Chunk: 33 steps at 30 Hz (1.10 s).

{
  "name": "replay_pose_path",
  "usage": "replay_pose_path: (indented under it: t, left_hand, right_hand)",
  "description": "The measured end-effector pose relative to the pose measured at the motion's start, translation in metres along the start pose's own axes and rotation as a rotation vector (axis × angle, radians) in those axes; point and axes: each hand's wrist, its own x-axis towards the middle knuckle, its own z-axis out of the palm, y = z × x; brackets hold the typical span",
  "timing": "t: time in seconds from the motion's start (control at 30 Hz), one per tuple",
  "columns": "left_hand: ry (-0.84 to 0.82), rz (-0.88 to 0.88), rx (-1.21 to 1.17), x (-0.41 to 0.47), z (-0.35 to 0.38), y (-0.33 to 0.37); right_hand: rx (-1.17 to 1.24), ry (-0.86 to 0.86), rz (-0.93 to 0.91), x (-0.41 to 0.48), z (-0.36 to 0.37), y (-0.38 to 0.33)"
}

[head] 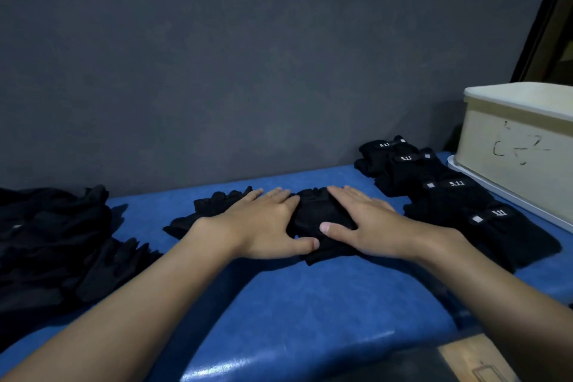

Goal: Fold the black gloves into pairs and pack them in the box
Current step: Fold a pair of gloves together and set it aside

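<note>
Both hands [263, 223] flat on gloves [319, 211]

Head-worn view, forward and down, close over table [310, 304]

Ctr of frame: left hand [263, 223] and right hand [369, 223], fingers straight, press flat on a black glove [316, 214] on blue table [310, 304]. Left edge: loose glove pile [52, 242]. Right of ctr: row of folded pairs [449, 192] w/ "5.11" labels, just beside cream box [521, 146] at right edge.
</note>
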Motion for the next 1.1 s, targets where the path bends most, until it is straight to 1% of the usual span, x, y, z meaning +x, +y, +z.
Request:
replay_pose_path:
  t: [0.07, 0.1, 0.13, 0.2, 0.27, 0.33, 0.4, 0.5, 0.87, 0.97, 1.1]
  left_hand:
    - [0.092, 0.023, -0.105, -0.001, -0.002, 0.003]
    - [0.113, 0.023, -0.165, -0.002, -0.002, 0.004]
    - [0.108, 0.021, -0.201, -0.002, -0.001, 0.004]
    - [0.044, 0.036, -0.180, -0.003, 0.003, 0.003]
    - [-0.034, 0.055, -0.102, -0.002, 0.006, 0.001]
    - [-0.083, 0.048, -0.035, 0.000, 0.005, 0.000]
    - [-0.113, 0.044, -0.020, 0.002, 0.003, -0.001]
    - [-0.140, 0.043, -0.035, 0.006, -0.001, -0.002]
    - [-0.180, 0.016, -0.093, 0.009, -0.007, -0.004]
    - [-0.140, 0.034, -0.105, 0.007, -0.005, -0.005]
    - [-0.030, 0.090, -0.079, 0.002, 0.002, -0.012]
  right_hand:
    - [0.088, 0.086, -0.043, -0.002, -0.005, 0.002]
    - [0.139, 0.084, -0.047, -0.003, -0.007, 0.004]
    - [0.166, 0.040, -0.038, -0.005, -0.007, 0.005]
    - [0.128, -0.088, -0.018, -0.008, -0.006, 0.007]
    - [0.067, -0.178, 0.010, -0.009, -0.006, 0.008]
    - [0.050, -0.206, 0.028, -0.009, -0.008, 0.007]
    - [0.034, -0.227, 0.044, -0.010, -0.009, 0.003]
    - [0.048, -0.227, 0.061, -0.012, -0.010, -0.001]
    - [0.069, -0.200, 0.034, -0.020, -0.016, -0.004]
    - [0.060, -0.176, 0.001, -0.020, -0.015, -0.003]
    - [0.060, -0.143, -0.063, -0.020, -0.017, 0.001]
